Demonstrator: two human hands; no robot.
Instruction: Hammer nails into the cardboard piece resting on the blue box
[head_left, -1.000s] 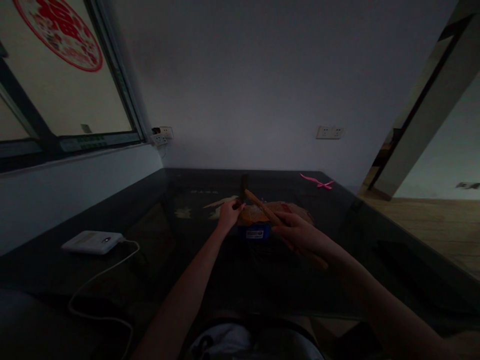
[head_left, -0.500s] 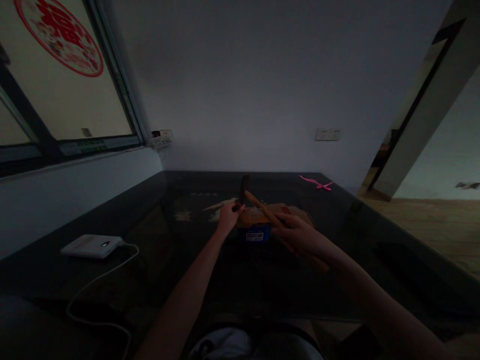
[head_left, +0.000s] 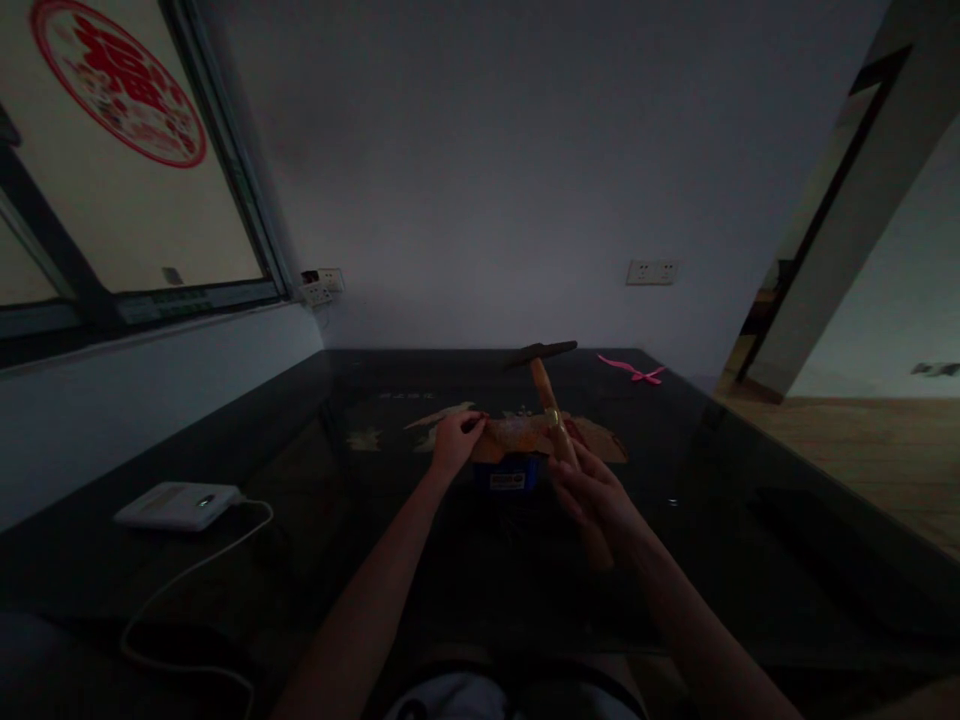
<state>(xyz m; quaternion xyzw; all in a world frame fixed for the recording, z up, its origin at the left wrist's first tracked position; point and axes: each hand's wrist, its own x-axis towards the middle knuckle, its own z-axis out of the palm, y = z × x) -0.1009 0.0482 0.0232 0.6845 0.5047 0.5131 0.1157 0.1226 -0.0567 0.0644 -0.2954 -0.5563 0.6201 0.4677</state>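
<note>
My right hand [head_left: 596, 490] is wrapped round the wooden handle of a hammer [head_left: 547, 390]. The hammer stands tilted, its dark head raised above the far part of the table. Below it, a brown piece of cardboard [head_left: 517, 433] lies over a blue box [head_left: 508, 473] with a white label. At the left end of this cardboard, my left hand [head_left: 454, 441] has thumb and fingers pinched together. What they pinch, if anything, is too small and dark to make out. Tiny pale bits show behind the cardboard.
The dark glossy table [head_left: 330, 580] reaches to the wall. At left lies a white device [head_left: 180, 505] with a white cable [head_left: 172, 580]. A pink ribbon [head_left: 634, 371] lies at the far right. Torn paper patches [head_left: 365, 440] show left of my left hand.
The hammer has swung up and to the right, its head now away from my left hand. My left hand stays near the cardboard's left end.
</note>
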